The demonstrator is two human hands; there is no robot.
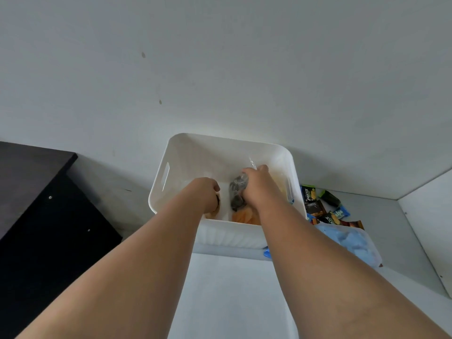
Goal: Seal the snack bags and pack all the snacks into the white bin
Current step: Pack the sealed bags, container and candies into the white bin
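Note:
The white bin stands against the wall on the white table. Both my hands reach down into it. My right hand grips a clear bag of dark round cookies inside the bin. My left hand is curled over a bag of pale brown snacks at the bin's left front. An orange snack bag lies on the bin floor under my right wrist. Several small wrapped snack bars lie on the table right of the bin. A clear bag of blue pieces rests beside them.
A dark cabinet stands to the left of the table. The wall runs right behind the bin. A white side panel borders the table at the right. White tabletop lies between my forearms.

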